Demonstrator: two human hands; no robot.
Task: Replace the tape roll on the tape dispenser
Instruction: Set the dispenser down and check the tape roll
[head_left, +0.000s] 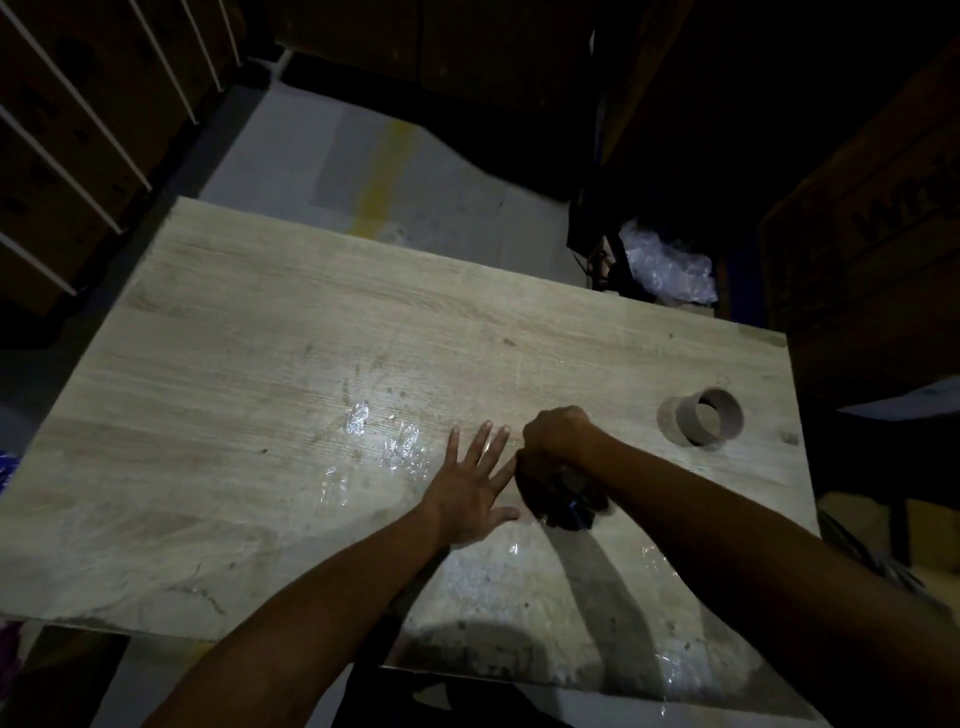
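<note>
While left hand (470, 499) flat on table (260, 364), right hand (558, 441) fisted around tape dispenser (569, 501).

left hand (470, 488) flat, splayed, right hand (558, 436) fisted

- Table top (260, 374): pale beige, fine wood-grain streaks, glossy whitish patches.
- Empty tape core (709, 423): dull brown.
- Tape dispenser (563, 501): dark, small blue glint.
- Floor (322, 156): pale grey, one yellow stripe (387, 171).
</note>
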